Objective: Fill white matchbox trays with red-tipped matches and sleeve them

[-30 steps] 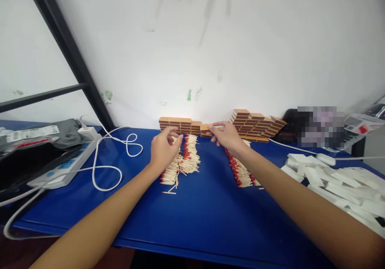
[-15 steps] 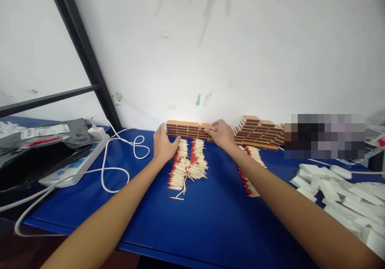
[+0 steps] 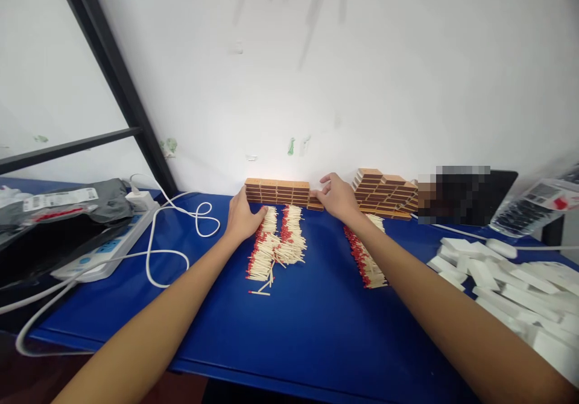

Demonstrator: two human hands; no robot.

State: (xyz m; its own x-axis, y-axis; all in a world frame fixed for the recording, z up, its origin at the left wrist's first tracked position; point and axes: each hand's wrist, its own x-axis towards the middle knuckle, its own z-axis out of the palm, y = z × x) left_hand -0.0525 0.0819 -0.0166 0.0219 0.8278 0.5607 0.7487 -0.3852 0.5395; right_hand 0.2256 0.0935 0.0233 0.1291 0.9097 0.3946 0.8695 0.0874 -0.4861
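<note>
My left hand (image 3: 241, 215) rests on the blue table at the left end of a low stack of brown matchbox sleeves (image 3: 277, 191) against the wall, fingers together against the stack. My right hand (image 3: 337, 198) is at the stack's right end, fingers curled on a brown sleeve there (image 3: 315, 201). Rows of red-tipped matches (image 3: 275, 244) lie just in front of my left hand. Another row of matches (image 3: 364, 258) runs under my right forearm.
A second, leaning pile of brown sleeves (image 3: 386, 193) stands right of my right hand. White inner trays (image 3: 502, 280) are heaped at the right. A white power strip (image 3: 103, 246) and looping white cable (image 3: 174, 235) lie at the left, beside a dark bag (image 3: 67, 208).
Both hands have moved forward from above the matches to the two ends of the brown sleeve stack. The camera has shifted slightly.
</note>
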